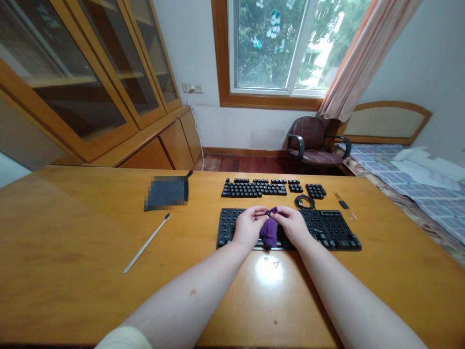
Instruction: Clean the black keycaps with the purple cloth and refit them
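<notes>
Above the middle of a black keyboard base [334, 225], stripped of most of its keycaps, my two hands meet fingertip to fingertip. My left hand [250, 227] pinches a small black keycap [268, 213]. In the closed fingers of my right hand [294, 227] is a purple cloth [269, 233], pressed against the keycap and hanging down over the keyboard. Behind the base, loose black keycaps [254, 189] lie in keyboard order, with a separate number-pad block [316, 191] at their right. A coiled black cable [304, 202] rests between the keycaps and the base.
On the left of the wooden table [72, 252] lie a long pale-handled brush [147, 243] and a dark pouch [167, 191], partly blurred. A wire keycap puller [343, 205] is at the right. Beyond the table stand an office chair [308, 133] and a bed [410, 165].
</notes>
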`<state>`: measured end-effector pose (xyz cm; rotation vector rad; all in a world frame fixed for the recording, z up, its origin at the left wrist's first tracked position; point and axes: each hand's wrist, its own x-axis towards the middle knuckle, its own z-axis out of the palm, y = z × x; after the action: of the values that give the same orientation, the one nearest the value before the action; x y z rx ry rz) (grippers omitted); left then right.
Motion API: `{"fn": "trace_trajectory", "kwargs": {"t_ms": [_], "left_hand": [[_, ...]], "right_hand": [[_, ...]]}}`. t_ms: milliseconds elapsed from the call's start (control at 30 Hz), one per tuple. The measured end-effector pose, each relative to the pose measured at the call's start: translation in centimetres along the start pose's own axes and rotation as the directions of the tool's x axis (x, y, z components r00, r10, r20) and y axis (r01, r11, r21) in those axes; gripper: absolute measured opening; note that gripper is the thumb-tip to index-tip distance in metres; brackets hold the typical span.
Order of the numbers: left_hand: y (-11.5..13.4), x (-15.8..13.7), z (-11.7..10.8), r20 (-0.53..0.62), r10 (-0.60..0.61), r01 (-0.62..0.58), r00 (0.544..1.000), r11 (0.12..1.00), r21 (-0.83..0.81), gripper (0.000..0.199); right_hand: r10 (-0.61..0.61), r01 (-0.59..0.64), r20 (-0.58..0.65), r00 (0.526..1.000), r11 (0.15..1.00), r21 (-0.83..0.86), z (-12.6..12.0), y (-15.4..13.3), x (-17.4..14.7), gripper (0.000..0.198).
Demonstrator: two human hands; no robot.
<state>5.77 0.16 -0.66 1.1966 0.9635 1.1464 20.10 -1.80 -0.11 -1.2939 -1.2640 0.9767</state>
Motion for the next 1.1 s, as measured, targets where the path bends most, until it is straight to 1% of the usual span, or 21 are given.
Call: {"fn": "trace_trajectory", "kwargs": {"t_ms": [200,367,467,600,800,1000,1100], "left_hand": [[-0.01,0.10,0.00,-0.019,-0.035,0.034,0.999,0.996,-0.083,0.022],[0.17,0.02,-0.01,-0.008,-0.032,0.031,0.999,0.997,-0.067,0.022],[0.25,-0.07,0.01,-0.006,-0.038,0.037,0.999,0.999,-0.032,0.022],[0.49,-0.23,0.15,0.006,-0.040,0.040,0.999,0.999,-0.020,0.022],[0.52,-0.32,0.30,0.021,-0.008,0.008,1.000,0.999,-0.038,0.020],[0.06,-0.20,0.35,-0.032,-0.004,0.003,0.999,1.000,-0.028,0.022],[0.04,-0.20,0.36,-0.041,-0.003,0.002,0.999,1.000,-0.025,0.022]], "right_hand": [[-0.044,0.046,0.086,0.995,0.999,-0.020,0.21,-0.52,-0.27,0.025],[-0.038,0.038,0.102,0.994,0.999,0.003,0.07,-0.42,-0.20,0.023],[-0.003,0.000,0.085,0.996,0.999,0.038,-0.09,-0.07,-0.02,0.019],[0.018,-0.021,0.050,0.999,0.997,0.076,-0.10,0.19,0.04,0.015],[0.077,-0.077,0.006,0.997,0.992,0.101,0.41,-0.07,-0.21,0.022],[0.060,-0.048,-0.067,0.996,0.984,0.173,0.55,0.26,-0.25,0.021],[0.053,-0.042,-0.065,0.996,0.986,0.159,0.55,0.33,-0.26,0.020]]}}
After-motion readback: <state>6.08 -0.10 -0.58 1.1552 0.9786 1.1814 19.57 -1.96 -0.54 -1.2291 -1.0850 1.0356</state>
